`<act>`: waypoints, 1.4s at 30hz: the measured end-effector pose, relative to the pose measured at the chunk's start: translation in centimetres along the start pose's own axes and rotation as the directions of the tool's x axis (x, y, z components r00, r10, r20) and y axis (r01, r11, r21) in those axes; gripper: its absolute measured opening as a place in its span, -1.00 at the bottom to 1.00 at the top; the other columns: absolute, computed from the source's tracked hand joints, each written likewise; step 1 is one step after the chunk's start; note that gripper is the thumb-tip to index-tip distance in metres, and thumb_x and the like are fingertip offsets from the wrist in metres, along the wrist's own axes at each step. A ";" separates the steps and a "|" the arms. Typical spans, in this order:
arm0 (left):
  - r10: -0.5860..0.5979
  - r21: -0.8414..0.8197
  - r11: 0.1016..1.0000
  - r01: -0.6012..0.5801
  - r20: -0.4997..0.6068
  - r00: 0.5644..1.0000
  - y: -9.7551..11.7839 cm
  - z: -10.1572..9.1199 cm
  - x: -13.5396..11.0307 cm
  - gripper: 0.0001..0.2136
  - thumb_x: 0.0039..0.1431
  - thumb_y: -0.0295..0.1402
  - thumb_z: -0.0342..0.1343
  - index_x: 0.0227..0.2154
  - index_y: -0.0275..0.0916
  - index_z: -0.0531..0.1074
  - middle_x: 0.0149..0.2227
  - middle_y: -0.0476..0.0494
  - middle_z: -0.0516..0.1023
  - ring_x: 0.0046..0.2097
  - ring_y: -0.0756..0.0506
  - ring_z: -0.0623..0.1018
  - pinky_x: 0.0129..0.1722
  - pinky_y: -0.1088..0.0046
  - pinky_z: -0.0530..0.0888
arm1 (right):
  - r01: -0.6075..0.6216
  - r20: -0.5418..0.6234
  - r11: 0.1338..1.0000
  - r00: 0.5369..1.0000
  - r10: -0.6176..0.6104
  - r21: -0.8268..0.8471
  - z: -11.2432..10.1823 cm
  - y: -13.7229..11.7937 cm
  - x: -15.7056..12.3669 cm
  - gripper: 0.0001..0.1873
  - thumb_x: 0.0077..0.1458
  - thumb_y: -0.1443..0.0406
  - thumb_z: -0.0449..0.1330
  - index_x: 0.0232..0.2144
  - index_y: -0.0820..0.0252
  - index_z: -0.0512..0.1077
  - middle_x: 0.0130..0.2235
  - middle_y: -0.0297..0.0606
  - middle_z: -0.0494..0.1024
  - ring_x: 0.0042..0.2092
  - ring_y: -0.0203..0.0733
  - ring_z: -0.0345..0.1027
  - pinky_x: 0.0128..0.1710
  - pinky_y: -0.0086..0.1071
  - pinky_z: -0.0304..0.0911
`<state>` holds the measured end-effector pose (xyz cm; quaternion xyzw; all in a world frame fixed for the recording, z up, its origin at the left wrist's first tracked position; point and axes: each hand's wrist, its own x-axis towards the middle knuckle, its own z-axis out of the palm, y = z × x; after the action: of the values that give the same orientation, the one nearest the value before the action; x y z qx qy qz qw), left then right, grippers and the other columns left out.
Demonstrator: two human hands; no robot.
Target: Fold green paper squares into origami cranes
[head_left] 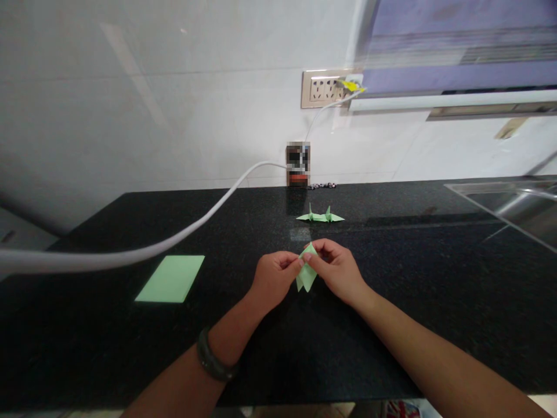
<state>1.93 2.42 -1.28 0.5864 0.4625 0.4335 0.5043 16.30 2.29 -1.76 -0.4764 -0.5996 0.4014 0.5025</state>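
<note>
Between my two hands is a partly folded piece of green origami paper (308, 277), narrow at the top with split points hanging at the bottom. My left hand (275, 277) pinches its left edge between thumb and fingers. On the other side, my right hand (342, 270) grips the paper near its top, thumb in front. Just beyond my hands, two folded green paper cranes (320, 217) stand side by side, seeming to touch. A stack of square green paper (172, 278) lies flat to the left.
The black countertop (369, 348) runs to a tiled wall (195, 128). A white cable (209, 215) crosses the left side to a blurred-out object (298, 164) against the wall. A beaded string (322, 186) lies beside that. At right is a metal sink (522, 203); above, a socket panel (317, 89).
</note>
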 end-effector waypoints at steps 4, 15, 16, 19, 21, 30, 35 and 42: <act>0.025 0.023 0.999 -0.025 0.008 1.000 -0.1 -0.1 0.0 -0.81 -0.07 -0.25 0.11 -0.49 -0.28 0.49 -0.53 -0.09 0.50 -0.50 -0.02 0.43 -0.51 0.51 0.32 | -0.035 0.072 0.994 0.997 0.028 0.099 -0.1 -0.2 0.0 -0.83 -0.06 0.21 0.15 -0.46 0.22 0.36 -0.54 -0.36 0.38 -0.54 -0.37 0.21 -0.57 -0.48 0.16; 0.069 0.115 0.990 -0.084 0.124 0.990 -0.4 -0.3 0.2 -0.75 0.05 -0.24 -0.01 -0.36 -0.30 0.47 -0.45 -0.11 0.49 -0.42 -0.03 0.41 -0.42 0.49 0.32 | -0.022 0.042 0.997 0.999 0.019 0.068 -0.5 -0.2 0.1 -0.74 0.00 0.24 0.08 -0.23 0.20 0.37 -0.50 -0.37 0.32 -0.55 -0.40 0.12 -0.61 -0.50 0.08; 0.084 0.144 0.984 -0.101 0.123 0.989 -0.4 -0.3 0.2 -0.74 0.06 -0.24 -0.03 -0.35 -0.30 0.47 -0.43 -0.12 0.49 -0.40 -0.04 0.42 -0.40 0.49 0.32 | -0.013 0.040 0.998 0.999 0.011 0.064 -0.5 -0.2 0.1 -0.75 0.00 0.25 0.08 -0.24 0.20 0.37 -0.50 -0.37 0.31 -0.55 -0.40 0.12 -0.60 -0.50 0.08; 0.100 0.199 0.972 -0.123 0.121 0.988 -0.3 -0.4 0.2 -0.72 0.09 -0.24 -0.07 -0.32 -0.31 0.47 -0.41 -0.12 0.50 -0.38 -0.04 0.42 -0.38 0.49 0.32 | 0.009 0.026 0.999 1.000 -0.010 0.033 -0.5 -0.1 0.1 -0.79 0.00 0.25 0.08 -0.29 0.21 0.38 -0.51 -0.36 0.32 -0.53 -0.38 0.14 -0.58 -0.49 0.09; 0.097 0.203 0.972 -0.121 0.124 0.988 -0.3 -0.5 0.2 -0.70 0.11 -0.24 -0.09 -0.31 -0.32 0.46 -0.41 -0.12 0.49 -0.38 -0.03 0.41 -0.38 0.49 0.32 | 0.012 0.010 1.000 1.000 -0.012 0.009 -0.5 -0.1 0.1 -0.81 0.00 0.25 0.09 -0.32 0.22 0.39 -0.50 -0.34 0.35 -0.52 -0.37 0.17 -0.56 -0.49 0.11; 0.097 0.235 0.964 -0.122 0.117 0.988 0.0 -0.4 0.2 -0.70 0.10 -0.22 -0.08 -0.36 -0.35 0.45 -0.46 -0.09 0.46 -0.43 0.00 0.39 -0.43 0.52 0.30 | 0.034 -0.015 0.995 0.999 -0.035 -0.089 -0.6 0.2 0.1 -0.80 0.02 0.23 0.08 -0.34 0.22 0.41 -0.45 -0.28 0.44 -0.47 -0.31 0.25 -0.53 -0.46 0.16; 0.088 0.263 0.958 -0.111 0.097 0.991 0.2 -0.5 0.1 -0.71 0.09 -0.24 -0.06 -0.36 -0.35 0.46 -0.47 -0.10 0.47 -0.44 0.00 0.39 -0.45 0.52 0.30 | 0.039 -0.008 0.990 0.999 -0.041 -0.132 -0.6 0.4 0.1 -0.78 0.04 0.24 0.06 -0.29 0.22 0.41 -0.47 -0.28 0.44 -0.48 -0.31 0.25 -0.54 -0.46 0.15; 0.121 0.274 0.951 -0.142 0.094 0.988 0.1 -0.4 0.1 -0.74 0.07 -0.25 -0.03 -0.38 -0.32 0.47 -0.47 -0.09 0.49 -0.43 -0.01 0.42 -0.44 0.53 0.32 | 0.038 -0.004 0.992 0.999 -0.039 -0.119 -0.5 0.3 0.0 -0.80 0.05 0.24 0.05 -0.33 0.22 0.40 -0.48 -0.30 0.41 -0.49 -0.33 0.23 -0.53 -0.47 0.14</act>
<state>1.61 2.59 -1.11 0.6974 0.4594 0.3736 0.4037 16.87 2.33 -1.96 -0.4952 -0.6300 0.3537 0.4826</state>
